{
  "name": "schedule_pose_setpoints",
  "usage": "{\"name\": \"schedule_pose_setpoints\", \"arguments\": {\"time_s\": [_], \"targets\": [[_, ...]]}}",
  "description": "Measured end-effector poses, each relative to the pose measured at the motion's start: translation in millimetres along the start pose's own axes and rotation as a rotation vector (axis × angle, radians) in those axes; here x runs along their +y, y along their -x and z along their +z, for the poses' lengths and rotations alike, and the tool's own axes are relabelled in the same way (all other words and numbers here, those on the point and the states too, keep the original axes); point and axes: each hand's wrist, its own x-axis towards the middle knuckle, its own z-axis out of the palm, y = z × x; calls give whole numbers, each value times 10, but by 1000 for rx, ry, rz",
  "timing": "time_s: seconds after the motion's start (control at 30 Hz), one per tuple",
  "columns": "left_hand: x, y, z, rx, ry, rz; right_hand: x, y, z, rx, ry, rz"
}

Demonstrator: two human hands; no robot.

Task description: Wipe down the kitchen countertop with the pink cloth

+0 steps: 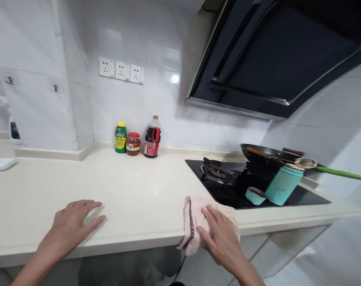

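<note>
My right hand (220, 234) presses on a folded pale pink cloth (195, 214) with a dark purple stripe along one side. The cloth lies at the counter's front edge, partly hanging over it, just in front of the gas hob (228, 190). My left hand (74, 222) is open, fingers apart, with nothing in it, over the front part of the cream countertop (132, 198). Whether it touches the surface I cannot tell.
A green bottle (121, 137), a red-lidded jar (133, 143) and a dark sauce bottle (152, 137) stand against the wall. The hob bears a wok (264, 153), a turquoise canister (284, 184) and a small turquoise cup (255, 196). A range hood (258, 59) overhangs at right.
</note>
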Motion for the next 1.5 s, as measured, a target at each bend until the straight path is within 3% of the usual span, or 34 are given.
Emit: {"name": "schedule_pose_setpoints", "arguments": {"time_s": [0.1,0.27,0.5,0.67,0.77,0.87,0.97,1.07,1.13,1.2,1.27,1.33,1.5], "targets": [[-22,28,21,9,-9,10,-92,-132,-45,-192,10,-66],[-42,80,75,68,-38,37,89,-601,1,-466,-27,-49],[-70,137,138,150,-33,94,439,-1544,530,-481,52,45],[-49,123,161,264,18,163,305,-2360,910,-469,91,210],[-41,111,185,348,41,191,-57,-2837,1103,-491,109,338],[-38,121,203,394,49,187,-665,-3169,1268,-545,55,301],[-26,138,196,392,53,155,-1463,-3245,1344,-620,-70,61],[-5,136,164,376,72,128,-2249,-3045,1272,-673,-201,-242],[7,124,135,385,105,111,-2629,-2809,1154,-692,-272,-428],[14,112,99,401,141,68,-2816,-2568,1018,-698,-355,-599],[19,104,62,396,163,-9,-2790,-2391,899,-692,-423,-706],[25,100,29,367,167,-88,-2569,-2315,815,-675,-417,-690],[36,94,-2,253,169,-145,-1454,-2380,684,-624,-198,-287]]}}
